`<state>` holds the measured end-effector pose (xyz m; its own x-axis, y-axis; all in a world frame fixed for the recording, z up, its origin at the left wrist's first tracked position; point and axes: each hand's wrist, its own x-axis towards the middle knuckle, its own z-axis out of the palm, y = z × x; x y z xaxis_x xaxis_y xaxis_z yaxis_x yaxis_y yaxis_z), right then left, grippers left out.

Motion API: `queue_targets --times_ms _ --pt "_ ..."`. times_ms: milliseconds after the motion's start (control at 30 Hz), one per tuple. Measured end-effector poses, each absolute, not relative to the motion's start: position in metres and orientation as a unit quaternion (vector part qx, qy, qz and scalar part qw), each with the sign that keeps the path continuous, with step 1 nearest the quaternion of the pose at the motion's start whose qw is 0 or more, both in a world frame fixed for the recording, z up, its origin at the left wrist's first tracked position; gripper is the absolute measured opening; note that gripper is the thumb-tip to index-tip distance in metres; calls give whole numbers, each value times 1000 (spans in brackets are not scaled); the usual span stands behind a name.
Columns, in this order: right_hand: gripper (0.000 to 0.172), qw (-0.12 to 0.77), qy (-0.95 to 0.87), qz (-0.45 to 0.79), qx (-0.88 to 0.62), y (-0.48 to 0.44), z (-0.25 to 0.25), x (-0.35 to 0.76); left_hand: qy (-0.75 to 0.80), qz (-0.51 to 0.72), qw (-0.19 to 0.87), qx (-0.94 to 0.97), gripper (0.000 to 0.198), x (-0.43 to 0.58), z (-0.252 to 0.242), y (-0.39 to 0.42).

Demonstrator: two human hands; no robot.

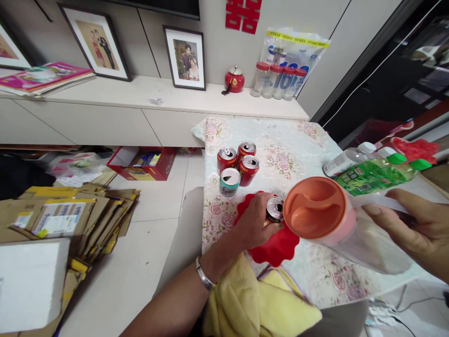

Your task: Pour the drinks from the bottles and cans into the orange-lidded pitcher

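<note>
My left hand [255, 222] is wrapped round an opened drink can [274, 208] over a red scalloped plate [277, 248]. My right hand [417, 229] grips the handle of a clear plastic pitcher [372, 248] with an orange lid [314, 208]. The pitcher is tilted towards the can, its lid close to the can's top. Whether liquid flows between them I cannot tell. Beyond my left hand stand several opened cans: red ones [248, 171] and a shorter teal one [229, 182]. A yellow cloth [259, 299] lies at the table's near edge, below my left wrist.
Green-capped bottles [377, 173] stand on the right of the flowered tablecloth [280, 135]. Behind, a white cabinet [115, 96] holds picture frames, a red jar [234, 80] and several red-lidded glass jars [277, 82]. Flattened cardboard [101, 215] and a red box [154, 166] are on the floor.
</note>
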<state>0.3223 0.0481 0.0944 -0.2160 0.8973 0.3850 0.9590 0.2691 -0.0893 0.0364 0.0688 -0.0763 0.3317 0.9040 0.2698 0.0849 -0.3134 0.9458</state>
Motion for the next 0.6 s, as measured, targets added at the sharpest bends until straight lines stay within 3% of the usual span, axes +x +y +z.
queue_targets --times_ms 333,600 --pt "40 181 -786 -92 -583 49 92 318 370 450 451 676 65 37 -78 68" --pt "50 201 -766 -76 -607 48 94 318 363 458 455 672 66 37 -80 69"
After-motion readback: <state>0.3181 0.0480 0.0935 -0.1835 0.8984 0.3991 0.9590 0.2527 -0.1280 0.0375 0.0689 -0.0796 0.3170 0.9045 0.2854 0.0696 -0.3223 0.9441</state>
